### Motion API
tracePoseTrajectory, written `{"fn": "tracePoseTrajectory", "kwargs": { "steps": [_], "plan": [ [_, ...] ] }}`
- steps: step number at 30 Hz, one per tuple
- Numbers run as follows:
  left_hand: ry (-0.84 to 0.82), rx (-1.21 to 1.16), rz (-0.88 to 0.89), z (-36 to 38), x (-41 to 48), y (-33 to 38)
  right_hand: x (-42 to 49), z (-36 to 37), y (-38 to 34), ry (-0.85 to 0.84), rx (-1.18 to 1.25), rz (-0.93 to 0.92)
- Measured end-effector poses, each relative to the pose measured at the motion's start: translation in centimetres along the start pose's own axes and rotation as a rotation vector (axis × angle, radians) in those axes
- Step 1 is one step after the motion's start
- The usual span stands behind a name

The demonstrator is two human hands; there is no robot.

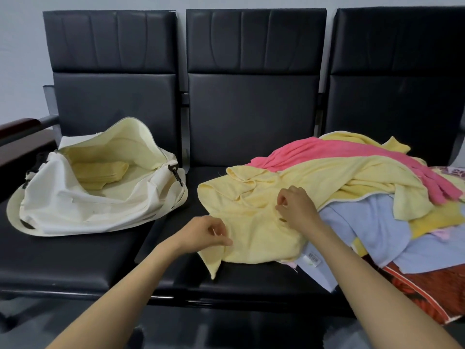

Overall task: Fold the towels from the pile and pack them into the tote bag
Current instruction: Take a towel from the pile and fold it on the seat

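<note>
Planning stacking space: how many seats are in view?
3: left seat under the tote bag, middle seat under the yellow towel, right seat under the pile; others may be off-frame.

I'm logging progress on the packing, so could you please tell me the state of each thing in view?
tote bag: open, lying slumped.
folded towel: folded, inside the tote bag.
yellow towel: unfolded, rumpled.
pink towel: unfolded, draped over other towels.
blue towel: unfolded, partly buried.
left hand: pinches the yellow towel's near edge.
right hand: pinches the yellow towel further back.
</note>
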State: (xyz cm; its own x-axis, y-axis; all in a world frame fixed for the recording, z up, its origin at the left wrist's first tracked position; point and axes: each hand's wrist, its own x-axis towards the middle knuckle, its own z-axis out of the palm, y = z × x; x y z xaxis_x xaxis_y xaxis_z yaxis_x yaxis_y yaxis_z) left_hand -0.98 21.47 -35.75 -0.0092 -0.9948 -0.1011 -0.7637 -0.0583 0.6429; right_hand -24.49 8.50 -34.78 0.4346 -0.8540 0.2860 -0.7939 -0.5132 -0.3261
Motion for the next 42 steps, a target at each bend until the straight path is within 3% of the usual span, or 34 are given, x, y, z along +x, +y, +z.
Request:
{"fn": "tracePoseTrajectory", "kwargs": {
  "steps": [3, 5, 8, 11, 17, 19, 21, 23, 25, 27, 30, 33, 38, 42],
  "plan": [
    [-0.151, 0.179, -0.032, 0.9, 0.3, -0.4, -1.5, -0.8, -0.9, -0.104, 0.015, -0.173],
    [-0.081, 0.206, -0.058, 1.0, 0.6, -0.7, -2.8, -1.4, -1.3, -0.340, 0.111, -0.176],
    [-0.010, 0.203, -0.097, 0.3, 0.5, -0.8, -4.5, -1.0, -1.6, -0.554, -0.082, -0.216],
    [0.006, 0.189, -0.096, -0.8, 0.1, -1.1, -4.9, -0.4, -1.3, -0.497, -0.112, -0.234],
    [0.323, -0.138, -0.121, -2.4, -0.4, -1.2, -4.1, -3.0, -0.3, -0.219, 0.605, 0.158],
    [0.362, -0.321, -0.119, -2.3, -0.2, -1.2, -3.8, -3.5, -0.2, -0.146, 0.821, 0.277],
    [0.319, -0.524, -0.130, -2.2, -0.2, -0.9, -3.6, -3.8, -0.4, -0.162, 0.962, 0.327],
    [0.271, -0.557, -0.142, -2.0, -0.1, -1.0, -3.7, -4.2, -0.7, -0.280, 1.015, 0.296],
    [0.240, -0.585, -0.180, -1.9, 0.0, -1.1, -3.8, -4.8, -0.2, -0.413, 0.887, 0.203],
    [0.166, -0.645, -0.225, -2.1, 0.1, -1.4, -3.8, -4.9, 0.7, -0.450, 0.600, 0.116],
    [-0.002, -0.628, -0.212, -2.6, -0.4, -1.2, -3.6, -4.4, 1.9, -0.326, 0.313, 0.026],
    [-0.087, -0.490, -0.160, -2.6, -0.8, -1.1, -3.5, -4.5, 3.1, -0.258, 0.267, -0.025],
    [0.129, -0.543, -0.188, -2.6, -0.2, -2.6, -3.6, -5.7, 5.0, -0.110, 0.406, 0.031],
    [0.240, -0.508, -0.192, -3.0, 0.0, -3.4, -3.3, -4.8, 5.5, -0.095, 0.430, 0.107]
  ]
}}
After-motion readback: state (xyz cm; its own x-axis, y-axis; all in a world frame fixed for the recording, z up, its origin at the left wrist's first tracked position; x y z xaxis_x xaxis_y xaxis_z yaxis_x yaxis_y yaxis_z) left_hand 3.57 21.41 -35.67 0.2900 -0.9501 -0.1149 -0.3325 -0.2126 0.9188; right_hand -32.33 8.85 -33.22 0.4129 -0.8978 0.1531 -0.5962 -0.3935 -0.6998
